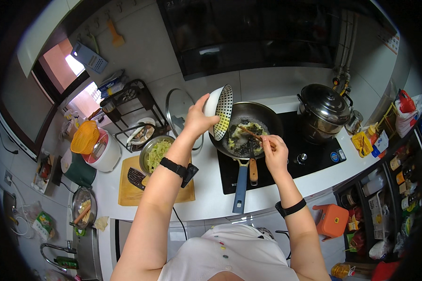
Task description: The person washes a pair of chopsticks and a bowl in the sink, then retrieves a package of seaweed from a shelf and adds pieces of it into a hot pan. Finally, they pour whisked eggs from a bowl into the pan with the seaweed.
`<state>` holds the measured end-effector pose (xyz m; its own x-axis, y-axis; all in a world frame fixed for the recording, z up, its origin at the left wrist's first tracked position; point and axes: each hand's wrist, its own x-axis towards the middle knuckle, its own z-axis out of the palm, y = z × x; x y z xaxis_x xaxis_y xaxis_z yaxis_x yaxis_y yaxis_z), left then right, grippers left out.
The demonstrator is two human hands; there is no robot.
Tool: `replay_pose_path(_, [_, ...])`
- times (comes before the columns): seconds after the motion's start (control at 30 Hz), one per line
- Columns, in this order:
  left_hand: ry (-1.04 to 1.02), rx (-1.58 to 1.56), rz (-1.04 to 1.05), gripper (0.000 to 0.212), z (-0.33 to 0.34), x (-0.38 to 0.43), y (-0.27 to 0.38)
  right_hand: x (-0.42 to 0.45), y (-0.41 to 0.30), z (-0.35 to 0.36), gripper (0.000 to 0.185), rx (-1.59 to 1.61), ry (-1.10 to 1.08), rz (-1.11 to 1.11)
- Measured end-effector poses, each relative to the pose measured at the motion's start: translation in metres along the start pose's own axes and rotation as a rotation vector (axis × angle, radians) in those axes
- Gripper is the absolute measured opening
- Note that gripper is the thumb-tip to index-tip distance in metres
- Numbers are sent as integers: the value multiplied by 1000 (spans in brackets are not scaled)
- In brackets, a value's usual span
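My left hand point(199, 117) grips a white bowl point(224, 112) with black dots inside, tipped on its side over the left rim of a frying pan point(256, 110). Yellow egg clings to the bowl's inner wall. In my right hand point(276, 152) are wooden chopsticks point(251, 132), their tips in the pan's bubbling liquid among pale yellow egg point(248, 129). A turner's wooden handle point(253, 170) leans over the pan's near rim, beside the pan's blue handle point(240, 189). The pan stands on a black cooktop point(267, 179). Left of it, a metal bowl point(144, 154) holds chopped green vegetable.
A lidded steel pot point(323, 112) stands behind the pan to the right. A glass lid point(172, 112) leans left of the pan, near a black rack point(151, 95). A wooden cutting board point(126, 196) bears a knife point(136, 178). An orange stool point(334, 221) is below the counter.
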<state>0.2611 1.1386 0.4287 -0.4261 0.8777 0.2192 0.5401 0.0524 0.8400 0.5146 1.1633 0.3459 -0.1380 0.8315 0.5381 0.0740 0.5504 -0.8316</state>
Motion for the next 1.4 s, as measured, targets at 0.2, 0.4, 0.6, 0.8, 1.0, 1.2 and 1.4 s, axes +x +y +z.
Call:
replay_pose_path(0.2, [2, 35, 16, 84, 7, 1, -7, -1, -2, -1, 15, -73, 19, -96])
replay_pose_path(0.4, [3, 14, 72, 84, 11, 1, -16, -3, 6, -5, 16, -54, 32, -46])
replay_pose_path(0.6, [9, 33, 75, 84, 13, -1, -16, -3, 15, -6, 16, -72, -36, -11])
replay_pose_path(0.8, [12, 27, 77, 83, 9, -3, -15, -2, 0, -1, 15, -53, -9, -97])
replay_pose_path(1.0, [21, 47, 89, 83, 5, -5, -11, 0, -7, -2, 15, -123, 9, -165])
replay_pose_path(1.2, [44, 67, 124, 83, 6, -8, -10, 0, -10, -4, 15, -101, 20, -140])
replay_pose_path(1.4, [49, 57, 111, 84, 6, -10, -10, -2, -14, -3, 13, -119, 45, -156])
